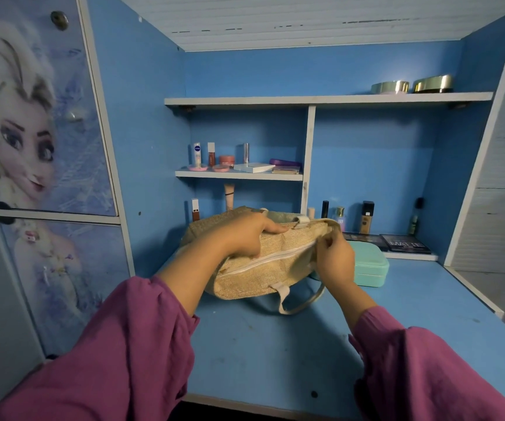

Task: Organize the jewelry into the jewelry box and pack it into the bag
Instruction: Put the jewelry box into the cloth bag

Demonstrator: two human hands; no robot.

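A woven tan bag (263,262) lies on its side on the blue surface (275,344), its white zipper (271,259) running across the top. The left hand (242,235) presses down on the bag's upper edge with fingers spread flat, while the right hand (334,256) pinches the zipper's end — near the bag's right corner. A closed mint-green jewelry box (371,265) sits just behind the right hand, beside the bag.
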